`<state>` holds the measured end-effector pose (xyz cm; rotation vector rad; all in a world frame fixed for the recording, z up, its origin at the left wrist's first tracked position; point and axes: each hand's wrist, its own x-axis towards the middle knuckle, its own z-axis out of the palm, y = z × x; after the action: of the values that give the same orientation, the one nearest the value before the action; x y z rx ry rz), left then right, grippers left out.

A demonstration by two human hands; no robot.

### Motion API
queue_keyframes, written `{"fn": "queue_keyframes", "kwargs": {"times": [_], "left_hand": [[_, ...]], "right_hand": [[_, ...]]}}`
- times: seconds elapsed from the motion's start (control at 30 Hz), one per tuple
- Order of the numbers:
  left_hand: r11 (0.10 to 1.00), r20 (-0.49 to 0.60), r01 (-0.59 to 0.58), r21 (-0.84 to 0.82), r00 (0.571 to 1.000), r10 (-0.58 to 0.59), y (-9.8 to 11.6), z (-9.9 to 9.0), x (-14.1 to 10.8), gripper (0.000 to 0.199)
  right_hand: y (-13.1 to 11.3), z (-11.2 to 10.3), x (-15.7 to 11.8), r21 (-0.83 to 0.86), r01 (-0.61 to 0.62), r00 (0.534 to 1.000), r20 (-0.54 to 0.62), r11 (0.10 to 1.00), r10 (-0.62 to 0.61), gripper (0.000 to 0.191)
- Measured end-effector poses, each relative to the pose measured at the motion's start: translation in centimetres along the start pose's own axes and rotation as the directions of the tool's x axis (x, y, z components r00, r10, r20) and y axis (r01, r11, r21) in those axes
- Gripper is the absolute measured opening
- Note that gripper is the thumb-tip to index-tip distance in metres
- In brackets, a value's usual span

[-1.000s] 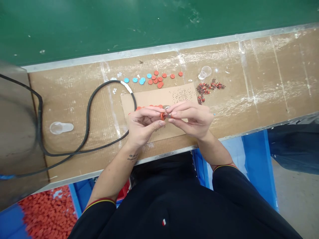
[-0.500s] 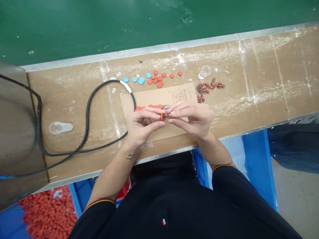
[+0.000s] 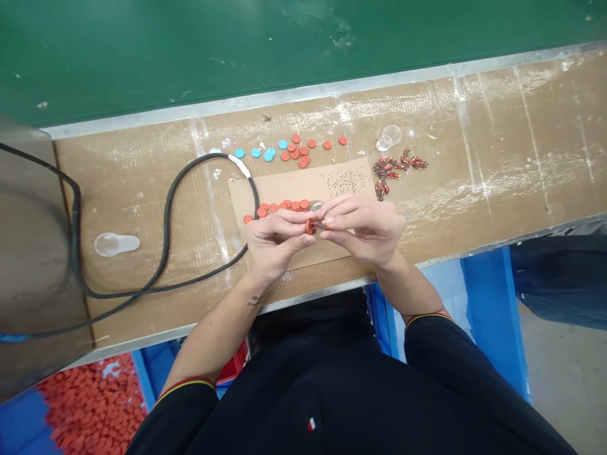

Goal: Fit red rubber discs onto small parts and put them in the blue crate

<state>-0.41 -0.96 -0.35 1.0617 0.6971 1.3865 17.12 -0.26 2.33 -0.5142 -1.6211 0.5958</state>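
Note:
My left hand (image 3: 275,245) pinches a small red round disc (image 3: 309,226), held on edge between thumb and fingers. Facing it, my right hand (image 3: 367,230) grips a small dark-and-red wired piece (image 3: 321,225) whose thin ends meet the disc; whether they are joined I cannot tell. Both hands are above a cardboard sheet (image 3: 279,186). A row of red discs (image 3: 272,207) lies just beyond my left fingers. Past my right hand, dark-and-red wired pieces (image 3: 386,167) are heaped, and tiny dark bits (image 3: 348,181) are scattered on the sheet.
More red discs (image 3: 303,150) and several blue discs (image 3: 256,152) lie toward the back. A black cable (image 3: 165,221) loops across the left side. Clear plastic scoops (image 3: 116,244) sit left and back right. Below the table edge, a blue bin (image 3: 137,379) stands beside piled red pieces (image 3: 95,404).
My left hand has shifted slightly to the right, uncovering more of the row of red discs. Both hands still hold the same pieces.

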Motion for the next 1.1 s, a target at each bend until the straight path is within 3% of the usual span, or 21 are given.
{"fn": "queue_keyframes", "kwargs": {"times": [0.2, 0.4, 0.53, 0.73, 1.1], "left_hand": [[0.994, 0.027, -0.106, -0.021, 0.994, 0.106, -0.03, 0.12, -0.19, 0.019], [0.997, -0.035, -0.072, -0.007, 0.997, 0.072, -0.11, 0.24, -0.24, 0.021], [0.998, 0.017, -0.049, -0.05, 0.999, 0.05, -0.08, 0.14, -0.34, 0.019], [0.991, 0.101, -0.072, -0.115, 0.991, 0.084, -0.11, 0.1, -0.37, 0.016], [0.995, 0.152, -0.086, -0.055, 0.984, 0.093, -0.25, -0.52, -0.44, 0.014]], "right_hand": [[-0.2, 0.07, -0.02, -0.015, 0.017, 1.0, -0.01, 1.0, -0.017, 0.027], [-0.12, -0.1, -0.16, -0.023, -0.001, 1.0, 0.007, 1.0, 0.001, 0.029], [-0.07, -0.18, -0.17, -0.008, 0.034, 0.999, -0.016, 0.999, -0.034, 0.032], [0.01, -0.19, 0.01, -0.088, 0.052, 0.998, -0.03, 0.995, -0.055, 0.011], [-0.19, -0.04, 0.36, -0.059, 0.038, 0.998, -0.051, 0.998, -0.041, 0.014]]}}
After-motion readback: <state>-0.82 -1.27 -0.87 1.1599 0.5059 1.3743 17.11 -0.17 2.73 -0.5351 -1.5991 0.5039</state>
